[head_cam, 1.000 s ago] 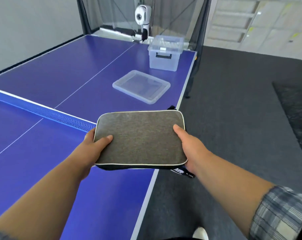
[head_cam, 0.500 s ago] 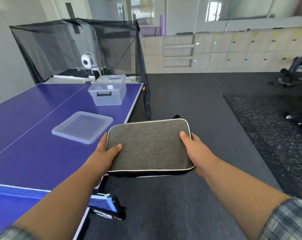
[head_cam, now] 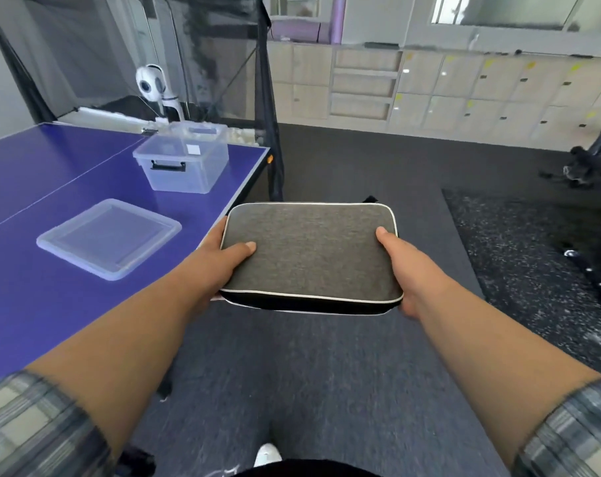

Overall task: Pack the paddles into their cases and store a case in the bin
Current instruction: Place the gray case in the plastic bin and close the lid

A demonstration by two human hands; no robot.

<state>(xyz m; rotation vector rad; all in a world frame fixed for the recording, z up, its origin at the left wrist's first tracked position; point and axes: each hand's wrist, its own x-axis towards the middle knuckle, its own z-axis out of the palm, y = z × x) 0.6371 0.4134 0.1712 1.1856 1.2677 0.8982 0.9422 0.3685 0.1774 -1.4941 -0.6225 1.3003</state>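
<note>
A grey fabric paddle case (head_cam: pixel 309 249) with white piping is held flat in front of me, over the dark floor just off the table's right edge. My left hand (head_cam: pixel 220 259) grips its left edge, thumb on top. My right hand (head_cam: pixel 400 266) grips its right edge the same way. The case is closed; no paddle shows. A clear plastic bin (head_cam: pixel 182 166) stands open on the blue table (head_cam: pixel 51 297) near its far right corner. The bin's clear lid (head_cam: pixel 109 237) lies flat on the table, nearer to me.
A black catch net on a frame (head_cam: pixel 268 108) and a white ball-launcher (head_cam: pixel 153 86) stand behind the table's far end. Dark carpet (head_cam: pixel 326 373) covers the floor to the right. Black exercise gear (head_cam: pixel 591 160) lies at the far right; lockers (head_cam: pixel 464 94) line the back wall.
I have walked along the table's side toward its far end. The bin and lid are closer now, and the net clamp has dropped out of view. Both hands keep the same hold on the case.
</note>
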